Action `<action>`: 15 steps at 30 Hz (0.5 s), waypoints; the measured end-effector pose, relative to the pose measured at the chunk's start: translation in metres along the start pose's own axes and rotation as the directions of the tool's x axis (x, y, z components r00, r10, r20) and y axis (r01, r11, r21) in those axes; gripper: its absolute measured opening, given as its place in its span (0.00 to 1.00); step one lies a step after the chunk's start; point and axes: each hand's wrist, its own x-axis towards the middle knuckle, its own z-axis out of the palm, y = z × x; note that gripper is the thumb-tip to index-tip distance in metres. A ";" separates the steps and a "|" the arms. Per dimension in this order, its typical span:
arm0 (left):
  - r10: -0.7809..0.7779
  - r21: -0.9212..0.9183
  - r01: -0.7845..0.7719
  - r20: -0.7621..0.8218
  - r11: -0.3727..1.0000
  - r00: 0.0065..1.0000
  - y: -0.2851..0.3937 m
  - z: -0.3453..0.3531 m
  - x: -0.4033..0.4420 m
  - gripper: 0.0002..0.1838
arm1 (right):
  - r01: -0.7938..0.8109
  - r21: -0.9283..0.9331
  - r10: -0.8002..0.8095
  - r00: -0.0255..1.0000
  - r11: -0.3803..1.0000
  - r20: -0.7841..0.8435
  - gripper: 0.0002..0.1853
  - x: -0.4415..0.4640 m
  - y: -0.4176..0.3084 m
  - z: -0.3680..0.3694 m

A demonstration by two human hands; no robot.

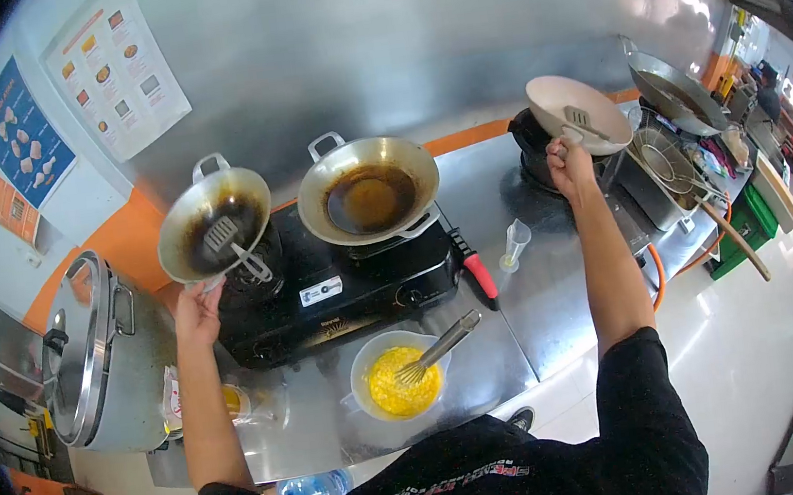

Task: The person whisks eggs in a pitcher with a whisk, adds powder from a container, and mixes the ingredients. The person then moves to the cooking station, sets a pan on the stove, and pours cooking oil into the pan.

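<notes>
My left hand (200, 309) grips the near side of a browned metal wok (173, 224), tilted above the left burner, with a slotted spatula (220, 234) in it. On the right, my right hand (565, 166) is closed round the handle of a light beige pan (556, 98), raised and tilted, with another slotted spatula (580, 117) inside. Between them a second wok (422, 182) with brown oily liquid rests on the black gas stove (354, 306). In front of the stove stands a bowl (359, 379) of yellow egg mixture holding a whisk (446, 341).
A red-handled knife (480, 275) and a clear plastic cup (515, 242) lie right of the stove. At far left is a large lidded pot (86, 351). Strainers (666, 163), a fryer and another wok (678, 98) stand to the right. A person (768, 93) is in the distance.
</notes>
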 end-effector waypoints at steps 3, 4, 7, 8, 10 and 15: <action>0.015 0.054 -0.015 0.009 0.998 1.000 0.016 0.041 -0.005 0.13 | -0.015 -0.032 0.017 0.999 0.999 0.045 0.03 -0.023 -0.040 -0.014; 0.062 0.108 -0.069 0.066 0.992 0.996 0.021 0.063 -0.013 0.13 | -0.025 -0.043 0.027 0.999 0.999 0.045 0.04 -0.039 -0.058 -0.014; -0.002 0.101 -0.008 0.094 0.995 0.996 0.019 0.120 -0.010 0.14 | -0.033 -0.105 0.035 0.999 0.994 0.021 0.06 -0.082 -0.110 -0.023; 0.008 0.113 -0.024 0.142 0.993 0.990 0.014 0.142 -0.014 0.14 | -0.088 -0.099 0.095 0.993 0.991 0.067 0.06 -0.091 -0.127 -0.037; 0.010 0.118 -0.032 0.185 0.993 0.983 -0.005 0.196 -0.024 0.14 | -0.141 -0.104 0.147 0.988 0.985 0.054 0.06 -0.116 -0.162 -0.050; -0.193 0.115 0.163 0.339 0.980 0.921 -0.082 0.333 -0.037 0.16 | -0.062 -0.357 0.048 0.998 0.932 -0.048 0.07 -0.187 -0.231 -0.090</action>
